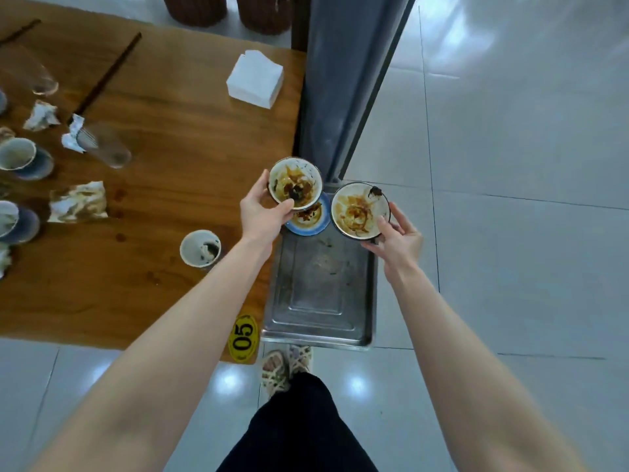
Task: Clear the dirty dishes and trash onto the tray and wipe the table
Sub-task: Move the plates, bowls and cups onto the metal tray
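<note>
My left hand [260, 212] grips a sauce-smeared white bowl [295, 182] above the far end of the metal tray [318, 301]. My right hand [396, 238] holds a second dirty bowl [357, 211] by its near rim, over the tray's far right corner. Under the left bowl a blue-rimmed dirty saucer [308, 221] lies on the tray. On the wooden table [170, 165] a small dirty cup [200, 248] stands near the tray. Stained crumpled napkins [78, 202] lie further left.
A stack of clean white napkins [255, 79] sits at the table's far right. Clear glasses [107, 149], chopsticks [109, 71] and several cups on blue saucers [20, 158] crowd the left edge. A yellow "05" tag [243, 337] marks the near corner. A grey partition [340, 80] rises beyond the tray.
</note>
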